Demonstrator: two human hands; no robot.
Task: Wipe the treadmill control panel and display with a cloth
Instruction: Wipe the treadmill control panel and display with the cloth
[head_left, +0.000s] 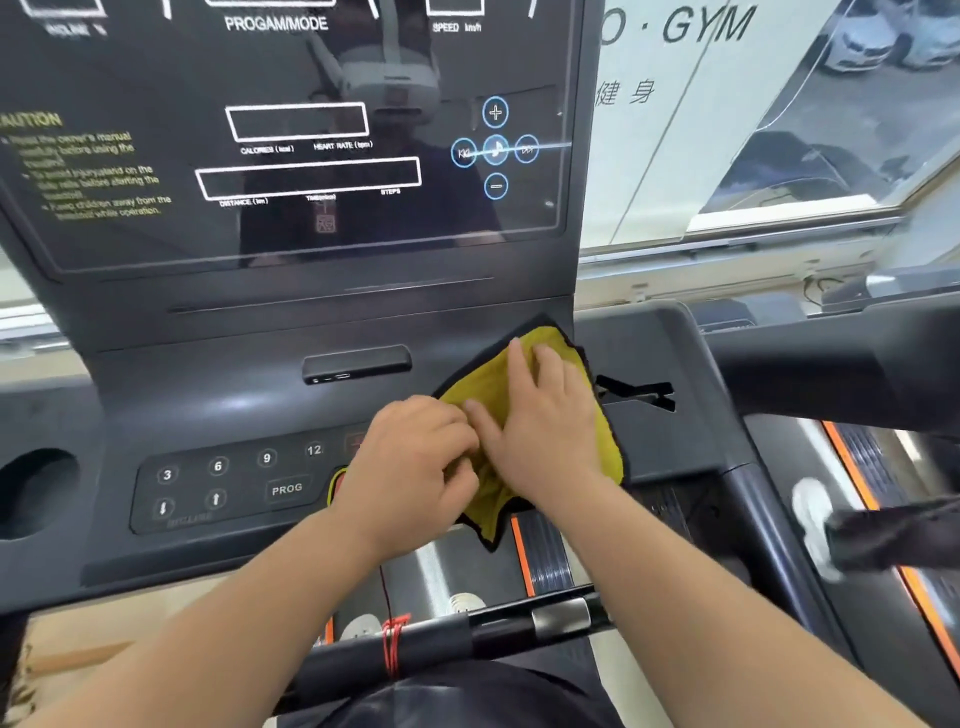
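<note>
window (831, 130) — parked cars (857, 47), red cord (393, 644)

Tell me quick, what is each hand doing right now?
Left hand: fingers curled shut, pinching a fold of the yellow cloth.
Right hand: open, fingers spread, pressing the cloth flat on the control panel.

The cloth (524, 441) lies on the control panel (234, 488), below the display (291, 140)

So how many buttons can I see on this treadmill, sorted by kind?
Number keys: 4
Arrow keys: 2
PROG key: 1
Blue round icons: 5
Total: 12, not counting any covered by the left hand, right hand and yellow cloth
</note>
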